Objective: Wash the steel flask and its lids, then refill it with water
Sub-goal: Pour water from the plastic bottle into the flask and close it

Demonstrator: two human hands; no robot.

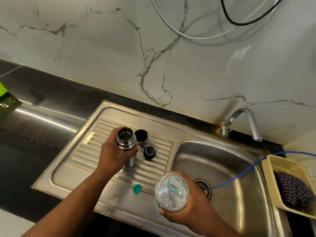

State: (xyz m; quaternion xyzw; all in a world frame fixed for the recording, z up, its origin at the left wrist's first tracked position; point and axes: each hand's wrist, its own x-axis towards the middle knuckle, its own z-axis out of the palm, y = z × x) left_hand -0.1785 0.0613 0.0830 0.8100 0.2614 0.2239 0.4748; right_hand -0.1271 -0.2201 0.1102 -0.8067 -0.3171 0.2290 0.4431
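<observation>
The steel flask (126,139) stands upright and uncapped on the ribbed drainboard (153,170), and my left hand (116,154) grips it just below the neck. Right behind it sits the steel cup lid (141,137), open side up. The black inner stopper (149,152) lies to the flask's right. My right hand (191,207) holds a clear plastic bottle (171,192), uncapped, over the front edge of the sink between drainboard and basin. The bottle's green cap (137,188) lies on the drainboard near the front.
The steel sink basin (222,161) is on the right, with a drain (203,185) and a blue tube (239,175) running into it. A tap (242,122) stands behind it. A cream basket (290,168) holding a checked cloth sits at the far right. Black counter extends left.
</observation>
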